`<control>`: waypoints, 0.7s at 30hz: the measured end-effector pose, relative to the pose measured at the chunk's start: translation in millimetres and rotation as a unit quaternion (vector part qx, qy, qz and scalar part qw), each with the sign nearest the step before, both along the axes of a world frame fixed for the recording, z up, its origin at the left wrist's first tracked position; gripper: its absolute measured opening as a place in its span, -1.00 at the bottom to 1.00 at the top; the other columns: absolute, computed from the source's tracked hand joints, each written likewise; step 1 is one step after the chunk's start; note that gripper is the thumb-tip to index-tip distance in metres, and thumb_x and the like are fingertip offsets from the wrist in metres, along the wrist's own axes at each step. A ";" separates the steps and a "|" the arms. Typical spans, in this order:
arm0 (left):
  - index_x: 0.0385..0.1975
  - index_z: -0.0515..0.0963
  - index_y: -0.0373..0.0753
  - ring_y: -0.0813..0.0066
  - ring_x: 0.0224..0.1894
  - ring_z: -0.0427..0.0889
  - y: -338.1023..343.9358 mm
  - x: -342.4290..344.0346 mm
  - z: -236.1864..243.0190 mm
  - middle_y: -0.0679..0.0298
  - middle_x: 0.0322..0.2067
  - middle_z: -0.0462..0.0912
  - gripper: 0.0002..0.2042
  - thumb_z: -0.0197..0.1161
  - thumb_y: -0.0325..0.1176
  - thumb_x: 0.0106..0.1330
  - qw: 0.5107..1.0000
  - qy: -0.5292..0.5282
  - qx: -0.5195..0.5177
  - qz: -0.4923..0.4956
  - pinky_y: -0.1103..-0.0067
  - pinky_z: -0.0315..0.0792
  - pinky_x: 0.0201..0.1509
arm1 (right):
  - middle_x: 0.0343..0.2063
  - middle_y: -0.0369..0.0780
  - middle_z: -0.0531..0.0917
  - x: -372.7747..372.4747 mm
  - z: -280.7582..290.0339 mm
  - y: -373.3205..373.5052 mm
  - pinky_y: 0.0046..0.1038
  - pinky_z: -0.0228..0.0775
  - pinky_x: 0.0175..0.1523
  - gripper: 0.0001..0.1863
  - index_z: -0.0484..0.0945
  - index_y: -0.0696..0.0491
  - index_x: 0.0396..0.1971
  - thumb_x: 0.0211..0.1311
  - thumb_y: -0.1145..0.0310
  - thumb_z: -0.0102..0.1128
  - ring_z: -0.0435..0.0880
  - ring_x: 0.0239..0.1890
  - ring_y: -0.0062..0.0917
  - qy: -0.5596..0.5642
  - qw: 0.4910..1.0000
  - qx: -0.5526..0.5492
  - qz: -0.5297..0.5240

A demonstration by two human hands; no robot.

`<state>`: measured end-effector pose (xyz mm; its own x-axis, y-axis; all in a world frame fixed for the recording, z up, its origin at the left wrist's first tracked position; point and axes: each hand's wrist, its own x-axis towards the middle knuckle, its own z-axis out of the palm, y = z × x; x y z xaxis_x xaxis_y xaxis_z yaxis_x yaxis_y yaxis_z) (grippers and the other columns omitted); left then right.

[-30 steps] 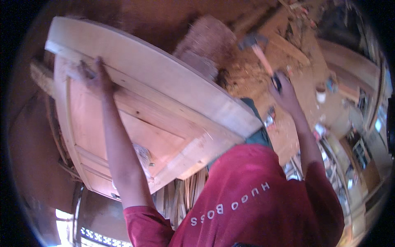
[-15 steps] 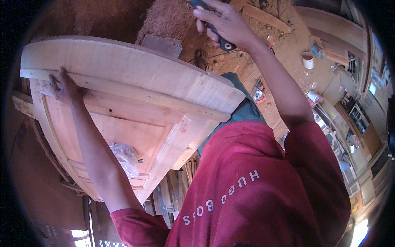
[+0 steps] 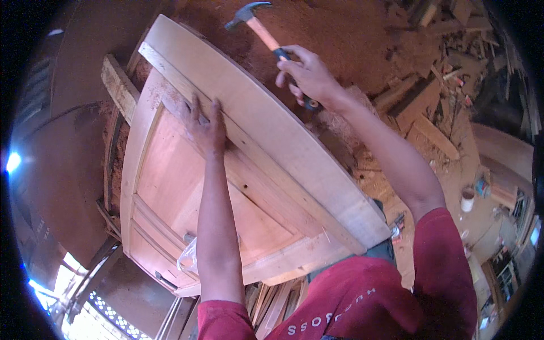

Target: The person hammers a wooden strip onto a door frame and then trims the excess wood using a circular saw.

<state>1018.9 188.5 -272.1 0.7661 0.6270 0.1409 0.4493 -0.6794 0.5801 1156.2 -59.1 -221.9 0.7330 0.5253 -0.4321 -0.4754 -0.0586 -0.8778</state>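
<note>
A pale wooden panelled door (image 3: 170,187) lies flat below me, with a wide plank (image 3: 294,141) along its right side. My left hand (image 3: 203,126) presses flat on a narrow strip beside that plank, fingers spread. My right hand (image 3: 306,76) is raised above the plank's far end and grips a claw hammer (image 3: 258,25) by its dark rubber handle, the steel head up and to the left.
Sawdust covers the reddish floor (image 3: 351,34) beyond the door. Wood offcuts (image 3: 430,102) lie piled at the upper right. A clear plastic bag (image 3: 188,258) sits on the door's near end. A white cup (image 3: 467,199) stands on the floor at right.
My view has swung, so the door now runs more upright in the picture. My right hand has lifted the hammer over the plank. My left hand stays on the door.
</note>
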 end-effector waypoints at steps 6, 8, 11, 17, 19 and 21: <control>0.29 0.48 -0.17 -0.08 0.49 0.11 6.4 -0.6 -7.3 -0.21 0.40 0.21 -0.36 0.40 -0.04 0.23 1.000 -0.007 -0.001 0.004 0.16 -0.03 0.54 | -0.47 -0.22 0.65 71.4 -19.9 113.6 -0.54 0.39 -0.66 -0.60 0.40 0.18 0.17 0.43 0.32 0.06 0.44 -0.71 -0.71 -0.037 0.998 0.047 0.012; 0.30 0.46 -0.24 -0.02 0.51 0.09 4.6 0.6 -3.8 -0.17 0.43 0.17 -0.38 0.39 -0.11 0.27 1.000 0.028 0.013 0.004 0.23 0.01 0.54 | -0.49 -0.23 0.64 93.6 -25.4 132.9 -0.53 0.41 -0.65 -0.61 0.44 0.18 0.13 0.42 0.30 0.08 0.45 -0.70 -0.70 -0.060 0.997 0.037 0.029; 0.30 0.46 -0.20 -0.02 0.51 0.08 4.1 0.1 -3.5 -0.16 0.43 0.16 -0.39 0.40 -0.13 0.27 0.999 0.037 0.016 0.007 0.23 0.00 0.54 | -0.50 -0.24 0.63 111.6 -27.0 150.1 -0.53 0.42 -0.64 -0.61 0.46 0.17 0.13 0.42 0.29 0.09 0.46 -0.69 -0.70 -0.075 0.995 0.032 0.051; 0.33 0.46 0.00 0.00 0.51 0.10 5.6 -2.3 -8.7 -0.06 0.44 0.21 -0.36 0.40 -0.03 0.22 0.999 0.030 0.017 0.014 0.12 -0.08 0.52 | -0.51 -0.25 0.60 119.1 -32.2 159.9 -0.50 0.43 -0.64 -0.68 0.49 0.16 0.05 0.41 0.30 0.08 0.47 -0.69 -0.68 -0.075 0.995 0.032 0.053; 0.33 0.45 0.01 0.00 0.51 0.09 6.4 -2.6 -10.0 -0.06 0.44 0.20 -0.36 0.41 -0.04 0.22 0.999 0.030 0.012 0.014 0.12 -0.09 0.52 | -0.53 -0.23 0.59 117.4 -35.0 162.9 -0.43 0.45 -0.66 -0.77 0.53 0.21 -0.20 0.38 0.33 0.07 0.50 -0.71 -0.62 -0.076 0.995 0.042 0.038; 0.33 0.45 0.01 0.00 0.51 0.09 7.3 -2.5 -10.8 -0.05 0.44 0.20 -0.36 0.41 -0.05 0.22 0.999 0.027 0.008 0.015 0.12 -0.09 0.52 | -0.53 -0.23 0.59 119.0 -37.9 164.3 -0.43 0.46 -0.66 -0.77 0.54 0.22 -0.20 0.38 0.34 0.08 0.49 -0.71 -0.62 -0.083 0.994 0.048 0.052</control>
<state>1016.4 195.7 -282.9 0.7537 0.6478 0.1109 0.4998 -0.6746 0.5432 1275.3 105.2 -259.8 0.7288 0.6359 -0.2541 -0.3200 -0.0118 -0.9473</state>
